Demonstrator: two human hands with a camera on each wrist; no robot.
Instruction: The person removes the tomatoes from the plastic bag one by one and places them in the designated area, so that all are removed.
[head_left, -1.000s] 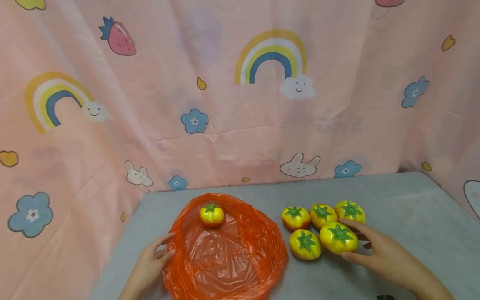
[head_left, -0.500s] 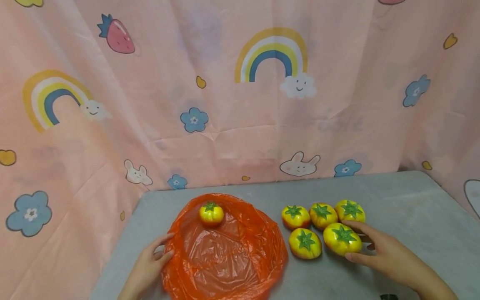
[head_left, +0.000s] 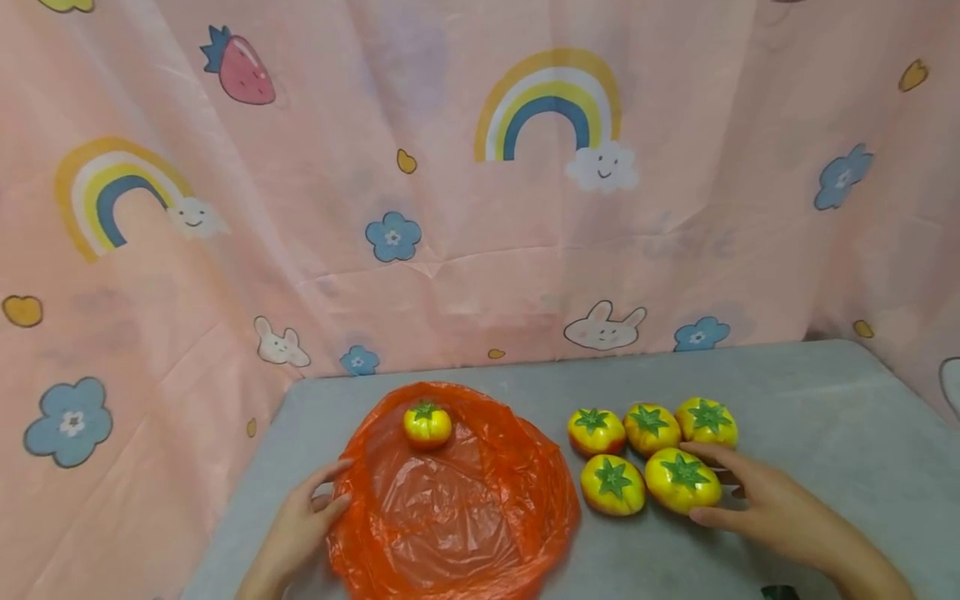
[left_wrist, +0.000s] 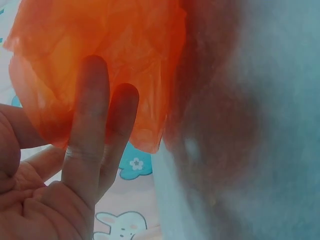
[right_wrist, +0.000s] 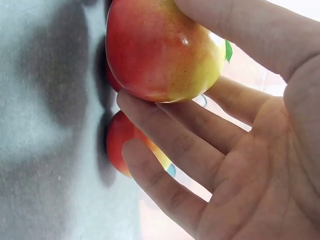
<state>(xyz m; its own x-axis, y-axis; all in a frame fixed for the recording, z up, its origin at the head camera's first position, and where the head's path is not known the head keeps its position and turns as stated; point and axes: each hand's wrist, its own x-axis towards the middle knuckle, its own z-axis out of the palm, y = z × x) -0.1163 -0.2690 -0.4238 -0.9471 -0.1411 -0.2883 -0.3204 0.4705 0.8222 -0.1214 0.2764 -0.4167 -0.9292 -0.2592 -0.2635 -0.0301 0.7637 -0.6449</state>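
Note:
My left hand is at the left rim of a crinkled orange plastic bag. Thin film passes among its fingers in the left wrist view, so they hold the rim lightly. Inside the bag, near its far side, sits a yellow-red toy tomato with a green star-shaped top. With thumb and fingers on either side, my right hand grips the toy tomato nearest it. The right wrist view shows this tomato's red underside between thumb and fingers; whether it touches the table is unclear.
Several more toy tomatoes are grouped beside the held one, among them a front-left tomato and a far-right tomato. They stand on a grey table. A pink printed curtain hangs along its far edge. Something dark shows at the bottom right.
The right hand and its tomato have shifted slightly right, away from the front-left tomato, leaving a small gap. The left hand and bag stay about where they were; the head view drifts a little.

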